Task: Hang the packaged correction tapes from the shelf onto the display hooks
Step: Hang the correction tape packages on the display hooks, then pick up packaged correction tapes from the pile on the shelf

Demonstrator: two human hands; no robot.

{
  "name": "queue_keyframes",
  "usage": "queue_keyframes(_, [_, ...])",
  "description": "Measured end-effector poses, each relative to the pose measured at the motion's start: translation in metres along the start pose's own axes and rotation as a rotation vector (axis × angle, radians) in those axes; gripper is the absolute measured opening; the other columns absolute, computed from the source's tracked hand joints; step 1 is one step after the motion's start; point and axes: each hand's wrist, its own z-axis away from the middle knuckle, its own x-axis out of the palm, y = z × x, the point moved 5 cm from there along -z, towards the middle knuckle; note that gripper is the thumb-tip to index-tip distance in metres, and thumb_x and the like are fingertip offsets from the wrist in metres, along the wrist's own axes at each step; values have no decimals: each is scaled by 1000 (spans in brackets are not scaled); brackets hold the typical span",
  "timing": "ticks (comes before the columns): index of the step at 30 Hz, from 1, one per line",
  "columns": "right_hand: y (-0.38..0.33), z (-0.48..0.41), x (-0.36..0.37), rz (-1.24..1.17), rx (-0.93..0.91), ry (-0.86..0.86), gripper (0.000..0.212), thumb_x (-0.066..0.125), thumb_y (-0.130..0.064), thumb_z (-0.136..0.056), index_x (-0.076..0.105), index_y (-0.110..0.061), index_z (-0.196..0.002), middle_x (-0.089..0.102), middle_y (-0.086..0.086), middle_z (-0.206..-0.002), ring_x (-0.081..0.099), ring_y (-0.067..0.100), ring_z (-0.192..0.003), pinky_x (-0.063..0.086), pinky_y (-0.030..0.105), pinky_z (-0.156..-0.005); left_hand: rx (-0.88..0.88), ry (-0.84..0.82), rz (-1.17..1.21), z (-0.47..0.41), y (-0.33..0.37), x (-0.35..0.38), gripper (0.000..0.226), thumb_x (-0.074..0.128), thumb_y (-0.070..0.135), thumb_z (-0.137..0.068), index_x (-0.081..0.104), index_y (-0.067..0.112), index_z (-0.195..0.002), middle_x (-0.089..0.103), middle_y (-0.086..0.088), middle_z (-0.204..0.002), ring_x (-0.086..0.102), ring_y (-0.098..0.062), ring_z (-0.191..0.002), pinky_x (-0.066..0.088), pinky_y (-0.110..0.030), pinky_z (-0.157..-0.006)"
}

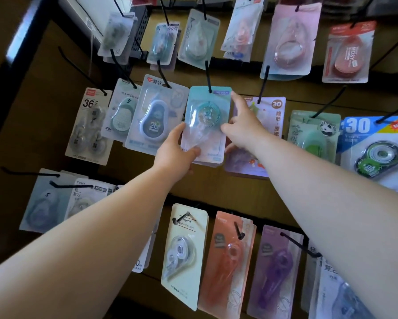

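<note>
Surface: a brown display board fitted with rows of black hooks, carrying carded blister packs in four rows. A dark frame borders the left side. The lighting is dim and the upper rows are blurred.

Legible markings: "36" on a white multi-pack; a handwritten "5" on the green pack beside it; "20" on the blue-and-white pack; "30" and "NEW" on the blue pack at far right; a panda and "20" on the pale green pack. Other print is too small to read.

Task item: the teal pack hangs on a middle-row hook, at the front of a stack of packs. Its clear blister holds a round teal correction tape.

Left hand: thumb on the front, fingers behind, gripping the lower left corner. Right hand: index finger straight, touching the upper right corner; thumb and remaining fingers pinch the right edge.
</note>
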Motion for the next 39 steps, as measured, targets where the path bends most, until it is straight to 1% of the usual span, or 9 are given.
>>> queue_keyframes(3, [9, -5, 3, 24, 42, -7, 77, 42, 0, -91, 3, -37, -146, 44, 9, -139, 58, 34, -109, 58, 34, -56, 2, -1, -9, -5, -5, 7, 68, 56, 17, -89, 19, 28, -146, 50, -11, -134, 59, -31, -106, 43, -7, -36])
queue_keyframes(8, [12, 3, 3, 208, -15, 50, 70, 43, -4, -91, 9, -31, -147, 42, 6, -143, 52, 29, -118, 47, 26, -80, 10, 2, -79, -2, -7, 10, 68, 54, 18, -91, 16, 29, -146, 52, -8, -134, 61, -26, -99, 42, -11, -40])
queue_keyframes(11, [10, 18, 2, 172, -28, -15, 64, 45, -9, -91, 16, -28, -144, 57, 11, -116, 63, 28, -94, 56, 40, -79, -5, -7, -120, 14, -6, 4, 62, 52, 22, -92, 20, 28, -145, 56, -7, -127, 59, -21, -89, 49, -22, -55])
queue_keyframes(15, [4, 53, -9, 202, -40, -89, 43, 43, -11, -91, 36, -22, -132, 50, -3, -76, 60, 24, -71, 56, 37, -64, -43, 24, -187, 49, -1, -19, 51, 52, 25, -91, 35, 21, -139, 57, 0, -95, 62, -18, -81, 54, -29, -66])
queue_keyframes(19, [-15, 103, -27, 253, -182, -80, 13, 44, -12, -90, 54, -20, -89, 48, -9, -68, 56, 13, -52, 46, 22, -53, 38, 118, -209, 109, 20, -44, 22, 51, 22, -91, 56, 17, -112, 57, 6, -81, 56, -8, -68, 44, -20, -58])
queue_keyframes(21, [-17, 137, -36, 193, -184, -138, 22, 47, -10, -89, 52, -23, -71, 53, -7, -62, 52, 3, -38, 42, 13, -42, 56, 123, -186, 152, 30, -53, 9, 51, 20, -91, 58, 22, -96, 57, 10, -75, 54, -4, -61, 42, -17, -55])
queue_keyframes(24, [1, 210, -38, 105, -112, -356, 31, 50, -6, -88, 51, -27, -66, 55, -3, -58, 49, 0, -32, 39, 8, -37, 36, 53, -153, 229, 28, -61, 22, 54, 15, -88, 56, 31, -73, 61, 10, -58, 54, -1, -48, 44, -11, -48])
queue_keyframes(34, [125, 471, 37, -85, 472, -855, 27, 49, -10, -91, 53, -26, -70, 54, -7, -58, 48, 1, -38, 40, 10, -41, -576, -324, -160, 454, -119, -12, 27, 58, 6, -86, 61, 21, -64, 57, 3, -44, 52, 3, -40, 38, -6, -40])
queue_keyframes(39, [216, 553, 116, -50, 772, -1056, 25, 48, -14, -91, 50, -26, -69, 51, -5, -65, 49, -1, -39, 40, 14, -43, -903, -444, -363, 505, -247, 2, 27, 52, 12, -88, 56, 24, -65, 55, 7, -56, 51, -8, -49, 41, -19, -50])
